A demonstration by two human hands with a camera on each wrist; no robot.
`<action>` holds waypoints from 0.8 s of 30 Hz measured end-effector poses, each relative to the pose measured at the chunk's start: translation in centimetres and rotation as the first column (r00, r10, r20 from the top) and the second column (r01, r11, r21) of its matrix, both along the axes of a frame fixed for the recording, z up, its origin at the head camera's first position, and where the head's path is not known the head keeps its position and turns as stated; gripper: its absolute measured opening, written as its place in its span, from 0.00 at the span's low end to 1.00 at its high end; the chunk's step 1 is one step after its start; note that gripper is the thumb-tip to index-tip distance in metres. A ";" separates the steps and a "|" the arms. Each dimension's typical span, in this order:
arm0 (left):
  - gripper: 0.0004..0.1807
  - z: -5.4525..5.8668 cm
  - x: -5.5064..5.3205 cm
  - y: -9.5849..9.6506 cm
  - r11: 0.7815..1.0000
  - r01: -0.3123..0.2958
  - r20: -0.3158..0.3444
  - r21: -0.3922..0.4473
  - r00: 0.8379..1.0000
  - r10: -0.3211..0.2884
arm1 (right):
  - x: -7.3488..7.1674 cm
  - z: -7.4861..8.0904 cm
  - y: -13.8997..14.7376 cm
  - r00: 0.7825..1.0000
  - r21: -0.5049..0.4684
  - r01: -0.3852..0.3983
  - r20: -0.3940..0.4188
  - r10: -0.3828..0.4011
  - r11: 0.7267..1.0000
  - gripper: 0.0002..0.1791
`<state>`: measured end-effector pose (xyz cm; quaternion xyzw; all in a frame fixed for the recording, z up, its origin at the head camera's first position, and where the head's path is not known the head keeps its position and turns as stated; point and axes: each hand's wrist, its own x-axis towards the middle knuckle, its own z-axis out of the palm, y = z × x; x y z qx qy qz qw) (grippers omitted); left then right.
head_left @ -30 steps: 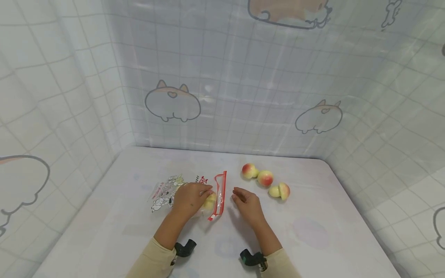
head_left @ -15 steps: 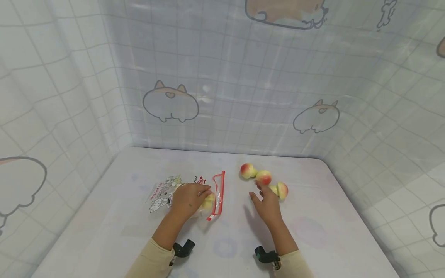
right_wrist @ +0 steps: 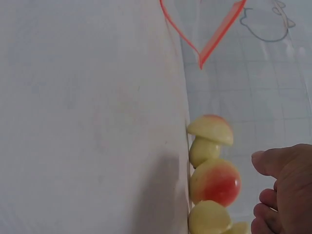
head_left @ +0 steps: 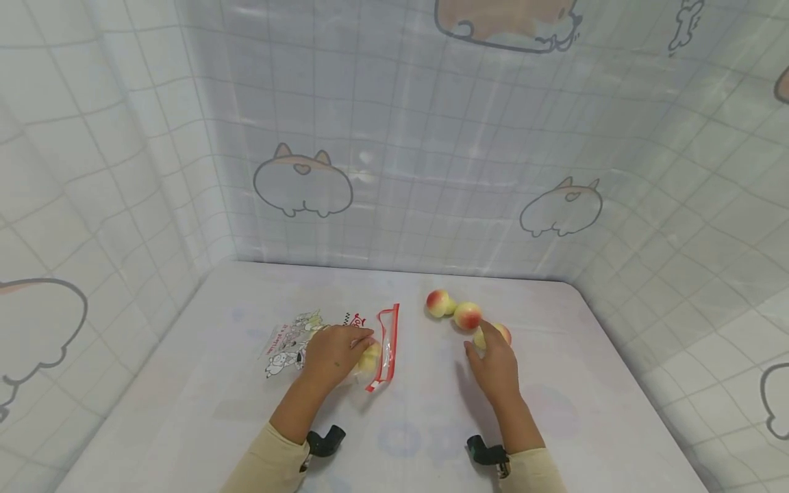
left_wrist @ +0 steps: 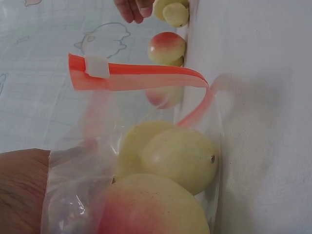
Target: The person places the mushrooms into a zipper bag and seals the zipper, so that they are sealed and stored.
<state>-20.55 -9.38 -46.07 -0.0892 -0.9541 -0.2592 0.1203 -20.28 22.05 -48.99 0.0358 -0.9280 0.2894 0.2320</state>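
Note:
My left hand (head_left: 333, 352) pinches the upper film of a clear zip bag (head_left: 286, 352) with a red closure strip (left_wrist: 141, 70). Inside the bag lie yellow-and-red toy mushrooms (left_wrist: 180, 158), partly covered by the hand in the head view. The bag's mouth points right and stands apart. My right hand (head_left: 498, 366) hovers over the nearest of three loose toy mushrooms (head_left: 504, 333), its thumb and fingers spread and hiding part of it. Beyond lie a middle mushroom (head_left: 468, 315) and a far mushroom (head_left: 439, 303). In the right wrist view, the thumb (right_wrist: 270, 161) is apart from the mushrooms.
A white table (head_left: 401, 438) bears everything. Its far edge meets a pale grid-patterned curtain (head_left: 394, 205) with cartoon dogs, and more curtain hangs at both sides. A dark camera mount sits on each wrist, such as the right mount (head_left: 487, 452).
My right hand has moved right, away from the bag's mouth, to the nearest loose mushroom. My left hand keeps its place on the bag.

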 end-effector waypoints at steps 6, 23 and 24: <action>0.13 0.1 0.0 0.0 1.000 -0.003 0.008 -0.004 1.000 0.003 | 0.1 -0.2 0.9 0.999 0.005 0.034 -0.012 -0.034 0.999 0.31; 0.12 0.2 0.0 0.0 1.000 -0.001 -0.007 -0.002 1.000 0.001 | -0.6 -0.8 2.7 0.992 0.008 0.124 -0.013 -0.124 0.992 0.31; 0.12 0.2 0.0 0.0 1.000 -0.002 -0.008 -0.003 1.000 0.002 | -0.6 -0.8 2.7 0.991 0.011 0.132 -0.003 -0.132 0.991 0.31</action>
